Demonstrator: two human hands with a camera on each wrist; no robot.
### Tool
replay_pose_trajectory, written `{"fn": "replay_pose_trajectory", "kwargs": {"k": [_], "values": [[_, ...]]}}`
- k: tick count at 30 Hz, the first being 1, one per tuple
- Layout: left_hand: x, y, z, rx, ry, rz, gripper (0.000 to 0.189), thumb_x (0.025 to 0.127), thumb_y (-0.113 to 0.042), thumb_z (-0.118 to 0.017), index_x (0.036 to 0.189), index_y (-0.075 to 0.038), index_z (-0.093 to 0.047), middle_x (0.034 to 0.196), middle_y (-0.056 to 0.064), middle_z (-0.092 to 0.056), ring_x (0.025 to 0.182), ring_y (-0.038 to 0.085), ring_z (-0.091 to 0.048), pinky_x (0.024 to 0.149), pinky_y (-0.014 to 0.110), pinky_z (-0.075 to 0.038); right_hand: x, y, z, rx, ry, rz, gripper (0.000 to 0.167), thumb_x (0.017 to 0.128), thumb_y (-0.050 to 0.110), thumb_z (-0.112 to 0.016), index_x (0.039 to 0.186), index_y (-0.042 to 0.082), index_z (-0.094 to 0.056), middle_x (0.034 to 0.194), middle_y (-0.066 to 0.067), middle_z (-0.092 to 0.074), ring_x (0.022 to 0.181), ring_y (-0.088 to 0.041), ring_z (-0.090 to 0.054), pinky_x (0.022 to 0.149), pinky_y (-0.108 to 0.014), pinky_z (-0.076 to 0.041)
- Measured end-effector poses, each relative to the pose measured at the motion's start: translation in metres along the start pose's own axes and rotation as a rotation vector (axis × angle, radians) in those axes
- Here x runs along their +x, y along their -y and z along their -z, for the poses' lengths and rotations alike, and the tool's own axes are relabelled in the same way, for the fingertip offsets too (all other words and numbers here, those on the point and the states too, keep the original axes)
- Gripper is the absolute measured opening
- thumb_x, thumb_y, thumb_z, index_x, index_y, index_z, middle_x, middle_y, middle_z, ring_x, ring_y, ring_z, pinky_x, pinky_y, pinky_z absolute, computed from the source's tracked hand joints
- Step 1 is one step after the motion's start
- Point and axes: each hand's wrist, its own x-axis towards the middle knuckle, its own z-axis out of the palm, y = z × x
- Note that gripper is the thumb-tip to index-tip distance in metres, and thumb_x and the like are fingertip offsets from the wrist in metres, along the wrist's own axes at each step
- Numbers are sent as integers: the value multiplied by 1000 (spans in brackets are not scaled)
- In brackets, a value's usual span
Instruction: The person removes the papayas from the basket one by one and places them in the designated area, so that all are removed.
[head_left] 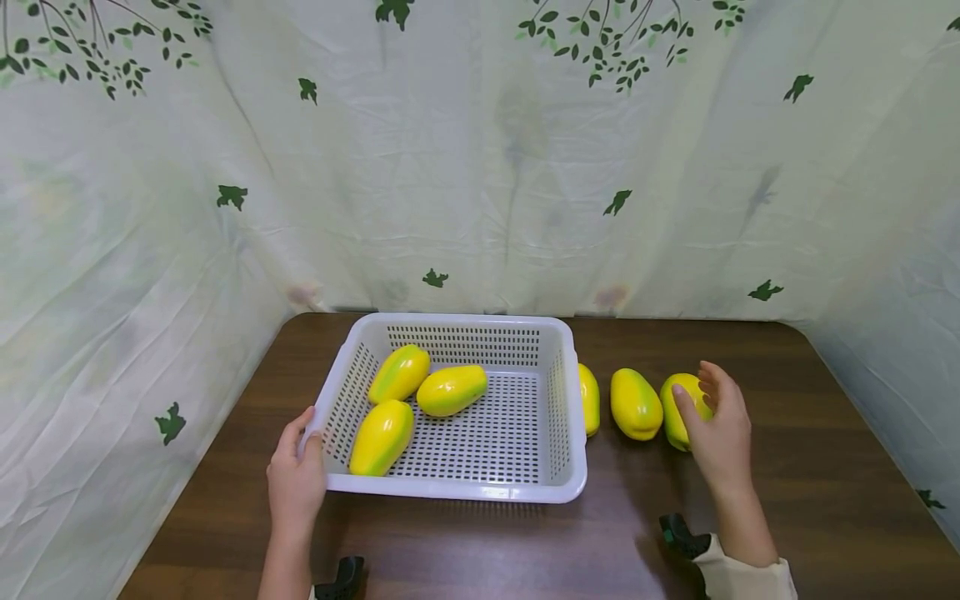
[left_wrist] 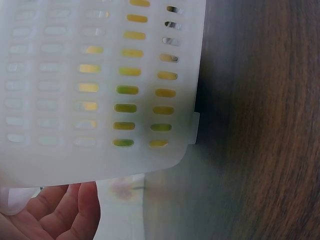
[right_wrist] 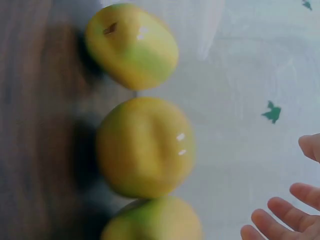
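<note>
One yellow fruit just beside right hand

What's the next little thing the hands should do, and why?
Probably curl the right hand round the rightmost yellow fruit. That hand is open beside it, holding nothing. Three fruits lie in the basket, three sit outside, and the left hand holds the basket's side.
</note>
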Motion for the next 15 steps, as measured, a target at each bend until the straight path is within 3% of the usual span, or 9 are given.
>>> {"fn": "replay_pose_trajectory", "kwargs": {"k": [6,9,15], "values": [[1,1,-1,-2,-3,-5,35,92,-47,-32,127,-51,-37,128,-13,-46,101,17,-50,82,48,-43,7,16,0,-19,-2,66,51,87,25,-59,131,6,-42,124,-11,-46,110,-27,-45,92,-38,-37],[1,1,-1,5,3,-7,36,92,-47,-32,128,-50,-37,129,-11,-46,102,17,-50,81,48,-43,11,26,0,-8,5,89,52,87,25,-59,131,6,-42,124,-12,-46,110,-28,-45,93,-40,-36],[1,-2,3,-13,37,-18,40,93,-43,-35,133,-42,-37,131,-3,-46,102,21,-50,81,49,-44,20,46,-4,34,16,157,51,86,24,-60,130,6,-43,123,-11,-46,110,-25,-45,93,-37,-36]]}}
